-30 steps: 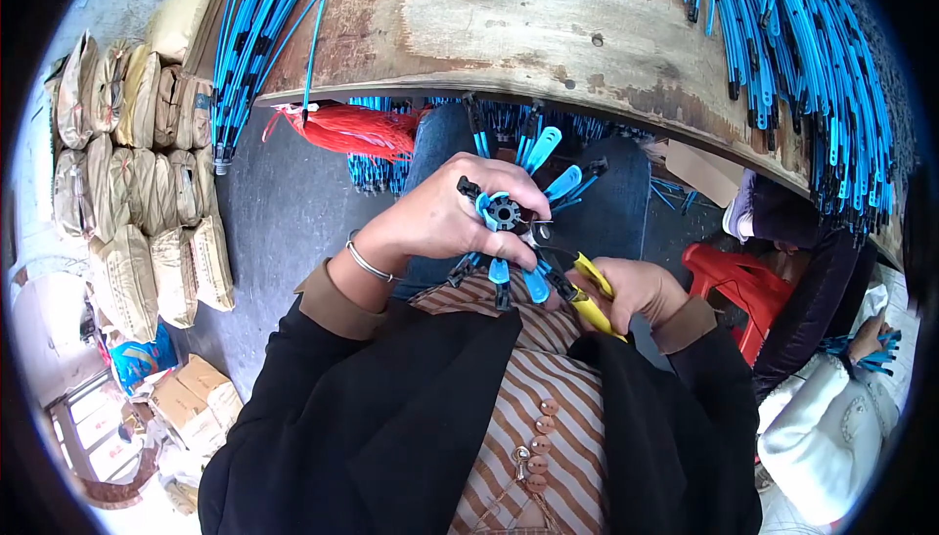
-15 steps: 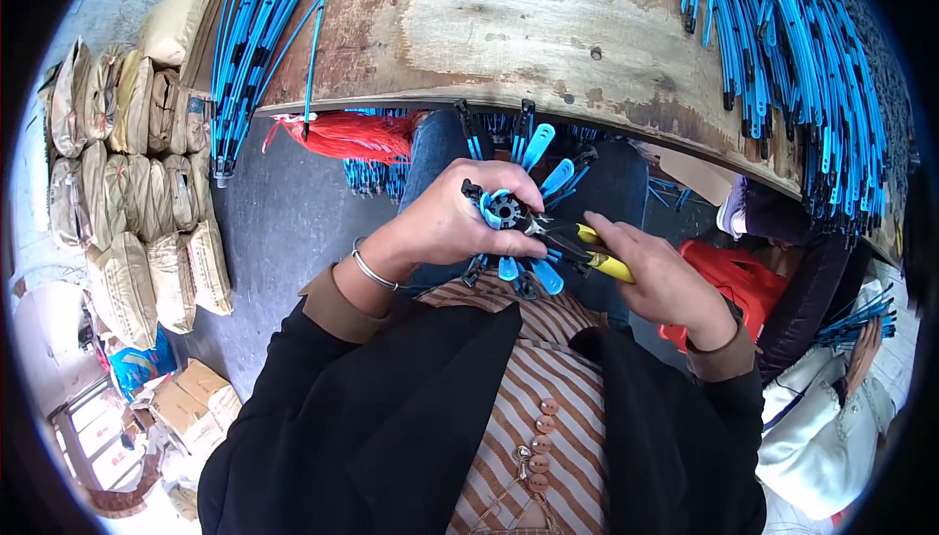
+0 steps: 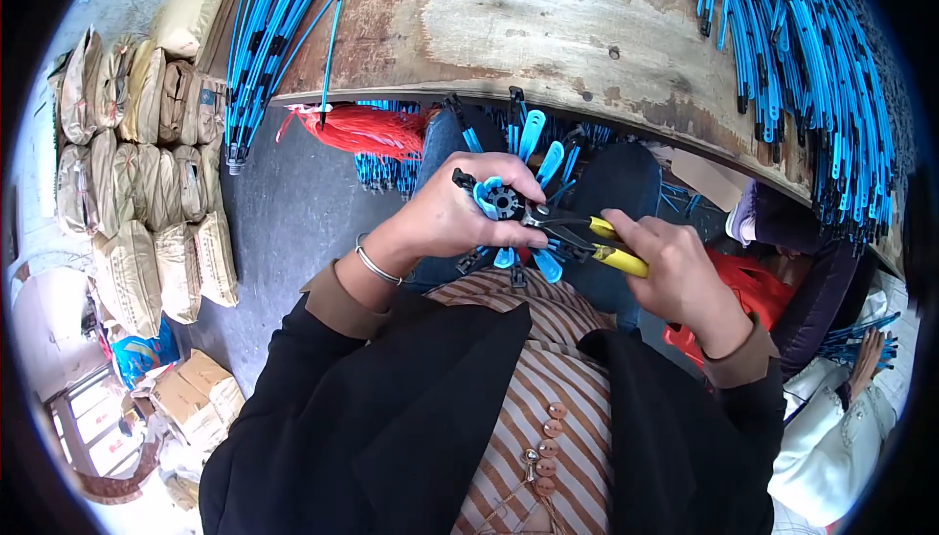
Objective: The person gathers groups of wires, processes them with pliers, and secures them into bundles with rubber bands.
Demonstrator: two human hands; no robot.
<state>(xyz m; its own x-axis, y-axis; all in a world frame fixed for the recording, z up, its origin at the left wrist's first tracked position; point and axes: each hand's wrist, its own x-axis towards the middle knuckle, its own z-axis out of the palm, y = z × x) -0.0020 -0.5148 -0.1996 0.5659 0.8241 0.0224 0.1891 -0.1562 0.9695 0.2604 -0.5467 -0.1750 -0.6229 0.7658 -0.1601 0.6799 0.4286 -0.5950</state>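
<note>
My left hand (image 3: 460, 207) is closed around what looks like an umbrella frame, with blue ribs (image 3: 531, 136) fanning out around a round black notched hub (image 3: 505, 202). The hub faces up between thumb and forefinger. In my right hand (image 3: 670, 266) is a pair of pliers (image 3: 616, 259) with yellow grips and dark jaws. Its jaw tip meets the edge of the hub, close to my left thumb. What the jaws grip is too small to make out. The lower part of the frame is hidden behind my left hand.
A worn wooden table (image 3: 528, 31) lies ahead, with blue rib bundles at its left (image 3: 269, 46) and right (image 3: 831, 95). Red strands (image 3: 367, 132) hang under its edge. Stacked sacks (image 3: 132, 271) stand left. At right sits another person (image 3: 841, 418) holding blue ribs.
The whole view has shifted slightly. The pliers' handles look a little wider apart, and my right hand has moved slightly to the right. My left hand keeps its grip on the frame.
</note>
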